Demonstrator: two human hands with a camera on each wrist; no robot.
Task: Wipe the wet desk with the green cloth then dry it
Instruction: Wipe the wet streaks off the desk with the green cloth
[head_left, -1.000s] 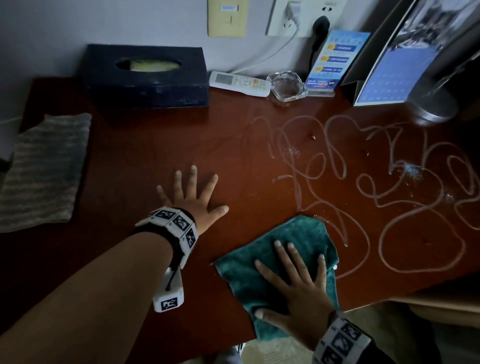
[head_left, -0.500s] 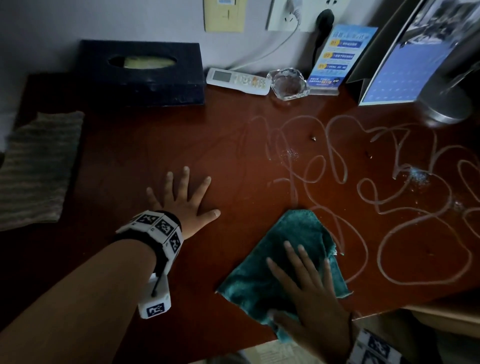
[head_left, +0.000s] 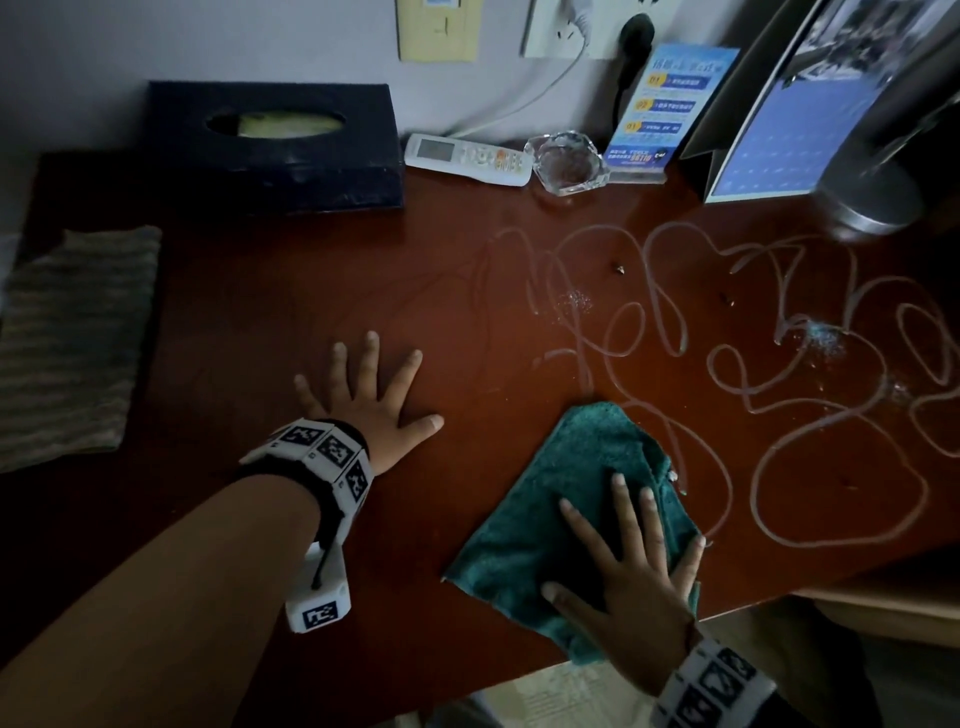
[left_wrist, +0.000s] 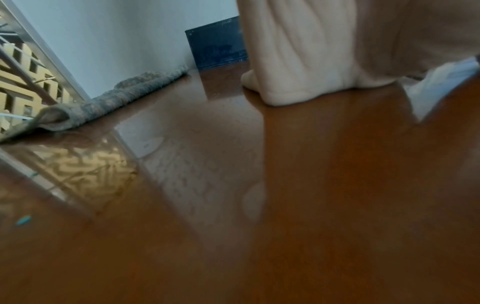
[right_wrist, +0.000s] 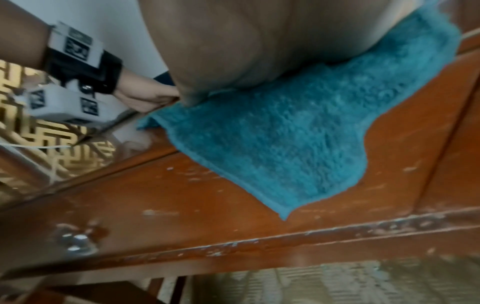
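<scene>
My right hand (head_left: 631, 582) lies flat on the green cloth (head_left: 561, 499), fingers straight and spread, palm pressing down — nothing is gripped. I judge the flat palm is there to spread pressure, so the cloth slides as one pad rather than bunching. The cloth sits at the near edge of the desk (head_left: 322, 291); in the right wrist view one corner of it (right_wrist: 285, 214) overhangs the desk front.

My left hand (head_left: 371, 400) is planted on dry wood to the cloth's left, fingers splayed and straight, holding nothing. It serves as a brace, by my reading, while the other arm works.

The looping wet trails (head_left: 810, 415) cover the desk's right half, beyond and to the right of the cloth. One loop touches the cloth's far edge; the rest is unwiped. The wiping stage is barely under way.

A striped grey cloth (head_left: 67, 343) lies folded at the desk's left edge, well apart from the water — probably kept for drying. The tissue box (head_left: 275, 150), remote (head_left: 467, 158) and glass ashtray (head_left: 566, 163) stand along the back wall, just beyond the wet patch; wide strokes could knock them.
</scene>
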